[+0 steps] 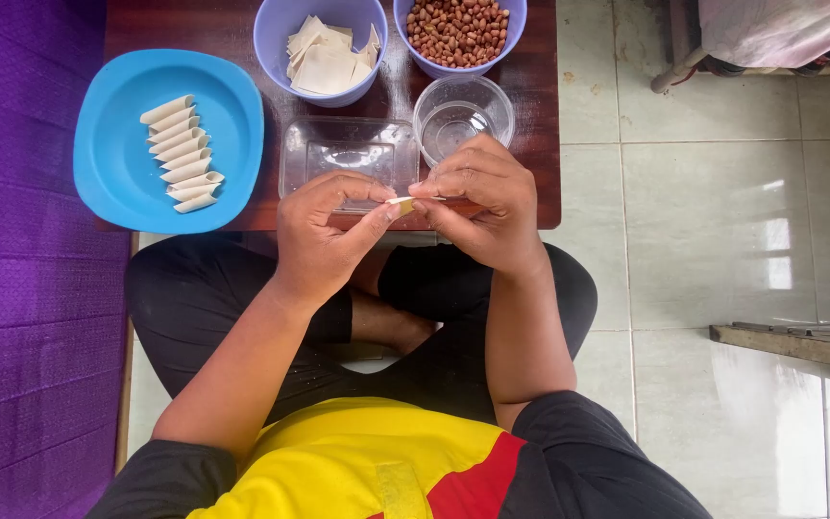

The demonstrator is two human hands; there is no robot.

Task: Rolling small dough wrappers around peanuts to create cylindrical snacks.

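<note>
We're seeing two hands: left hand [324, 235] and right hand [477, 202], sharing one small pastry piece [402, 202] pinched between them. We're counting one blue plate [117, 163] carrying about nine rolled pastry tubes [183, 154]; the stack overlaps, so the count may be off by one. We're counting two lavender bowls: one bowl of wrapper squares [324, 48], sheets too stacked to count, and one bowl of peanuts [458, 31], far too many to count. We're also seeing two clear containers: one rectangular tray [338, 154] and one round cup [461, 117].
</note>
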